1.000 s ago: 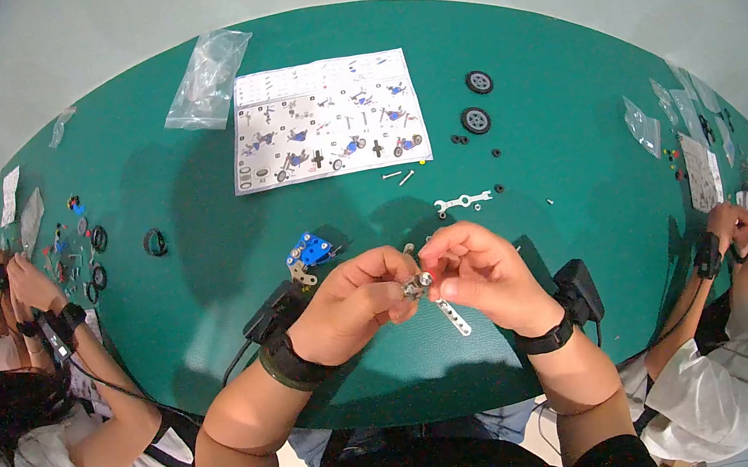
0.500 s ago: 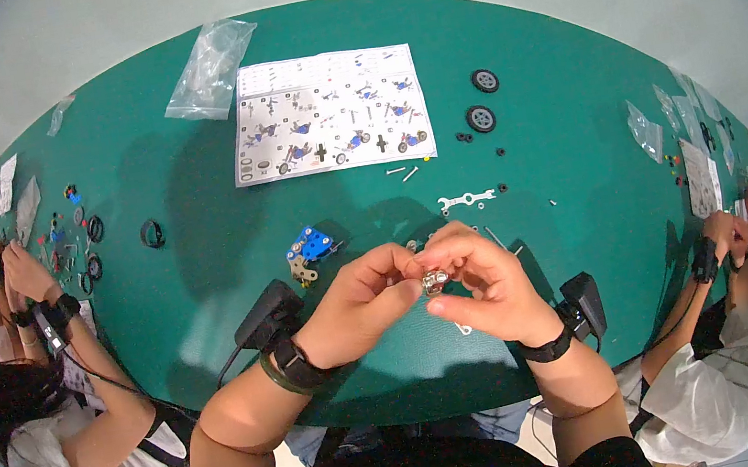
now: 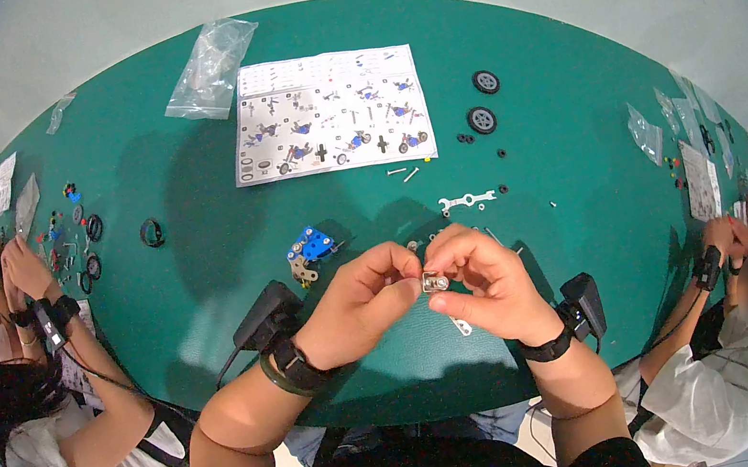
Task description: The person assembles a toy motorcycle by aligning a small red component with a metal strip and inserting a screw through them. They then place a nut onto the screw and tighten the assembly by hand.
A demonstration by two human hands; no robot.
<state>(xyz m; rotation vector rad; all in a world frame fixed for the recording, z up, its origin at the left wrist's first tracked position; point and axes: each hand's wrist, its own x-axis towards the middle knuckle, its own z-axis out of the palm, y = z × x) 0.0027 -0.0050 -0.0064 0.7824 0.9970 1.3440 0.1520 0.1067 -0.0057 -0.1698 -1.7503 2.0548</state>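
Observation:
Between my two hands is a small silvery metal bracket, squarish with round holes or fastener heads. My left hand pinches its left side between thumb and fingertips. On the other side, my right hand has thumb and index finger at the bracket's right edge. A pale flat strip with holes lies on the table below my hands. Left of my fingers rests a partly built model of blue plates and beige links. More small metal parts lie partly hidden behind my fingers.
A printed instruction sheet lies ahead, with a clear plastic bag at its corner. To the right are a flat wrench, screws and two wheels. A black tyre lies left. Other people work on both sides.
The metal bracket has turned slightly in my fingertips, so its squarish frame shows more. My hands stay in nearly the same place.

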